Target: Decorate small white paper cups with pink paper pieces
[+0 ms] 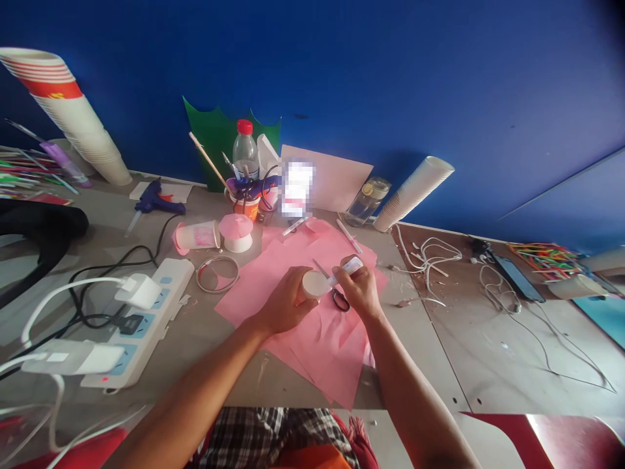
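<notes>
My left hand [286, 301] is closed around a small white paper cup [313, 284], its round base turned toward me. My right hand [360, 286] grips a white glue stick [347, 269] and presses its tip against the cup. Both hands hover over sheets of pink paper [317, 326] spread on the table. A pair of scissors [336, 294] with black handles lies on the pink paper just under my right hand.
A white power strip [146, 326] with plugged chargers and cables lies at the left. A blue glue gun [156, 198], a pink-covered cup [198, 236], a tape ring [217, 273], a water bottle [245, 151] and stacked paper cups [415, 192] stand behind. A phone [517, 277] and white cords are at the right.
</notes>
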Demonstrator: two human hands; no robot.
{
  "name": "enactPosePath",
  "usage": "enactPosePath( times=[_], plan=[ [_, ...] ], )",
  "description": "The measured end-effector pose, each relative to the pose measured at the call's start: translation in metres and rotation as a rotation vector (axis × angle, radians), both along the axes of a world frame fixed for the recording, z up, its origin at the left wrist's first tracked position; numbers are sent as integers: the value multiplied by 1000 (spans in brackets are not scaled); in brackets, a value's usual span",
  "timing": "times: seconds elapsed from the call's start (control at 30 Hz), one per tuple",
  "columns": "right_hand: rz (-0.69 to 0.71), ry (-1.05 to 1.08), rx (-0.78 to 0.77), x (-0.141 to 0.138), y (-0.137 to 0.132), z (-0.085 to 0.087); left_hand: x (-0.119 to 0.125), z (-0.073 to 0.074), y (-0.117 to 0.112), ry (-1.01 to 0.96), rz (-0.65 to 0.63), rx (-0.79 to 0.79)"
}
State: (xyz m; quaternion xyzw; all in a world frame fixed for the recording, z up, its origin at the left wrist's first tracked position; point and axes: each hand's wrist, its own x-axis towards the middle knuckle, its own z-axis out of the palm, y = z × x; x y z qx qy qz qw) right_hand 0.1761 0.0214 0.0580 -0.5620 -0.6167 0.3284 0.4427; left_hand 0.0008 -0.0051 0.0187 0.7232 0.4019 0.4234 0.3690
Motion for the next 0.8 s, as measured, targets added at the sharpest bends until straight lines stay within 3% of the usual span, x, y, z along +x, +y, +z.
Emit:
enactPosePath(
  times=[0.2, 0.5, 0.8],
  plan=[
    [-19, -96, 25, -2, -3, -3, 0, -1, 1, -10, -5, -3],
    [27, 397, -1, 7, 10, -15, -1, -5, 1, -8, -10, 29],
    [96, 375, -12, 7, 11, -18, -1, -5, -1, -18, -26, -79]
  ],
)
